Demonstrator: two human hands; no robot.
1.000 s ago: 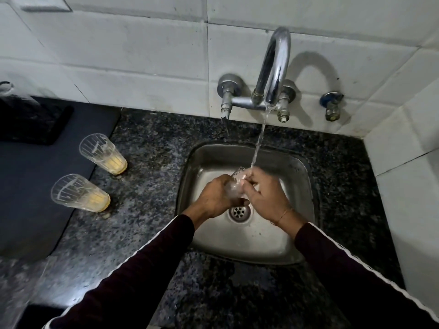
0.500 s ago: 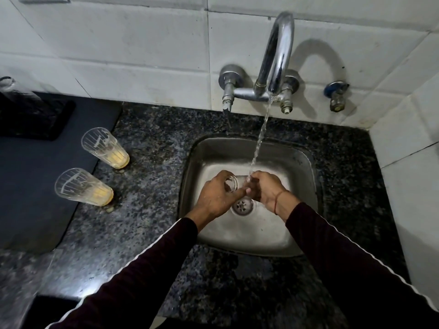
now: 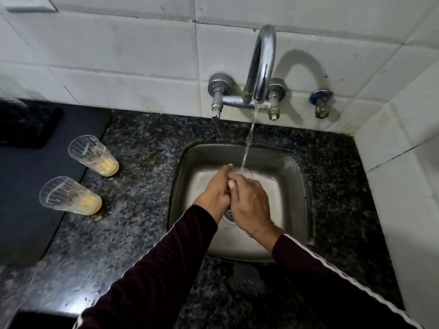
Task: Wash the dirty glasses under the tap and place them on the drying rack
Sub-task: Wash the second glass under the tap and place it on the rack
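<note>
Over the steel sink [image 3: 294,176], my left hand [image 3: 217,189] and my right hand [image 3: 249,201] are wrapped together around a clear glass [image 3: 244,172]. Only its rim shows past my fingers, and the stream from the chrome tap [image 3: 260,67] falls onto it. Two dirty glasses with yellow dregs stand on the granite counter left of the sink: the far one [image 3: 93,155] and the near one [image 3: 69,195]. Both are apart from my hands.
A dark mat [image 3: 26,210] covers the counter at the left, with a black tray-like object [image 3: 23,124] at its back. A small valve [image 3: 320,104] sticks out of the tiled wall right of the tap. A white tiled wall [image 3: 408,186] bounds the right side.
My right hand has moved over the glass and closer to my left, so the glass is now mostly covered. The camera view shifted slightly.
</note>
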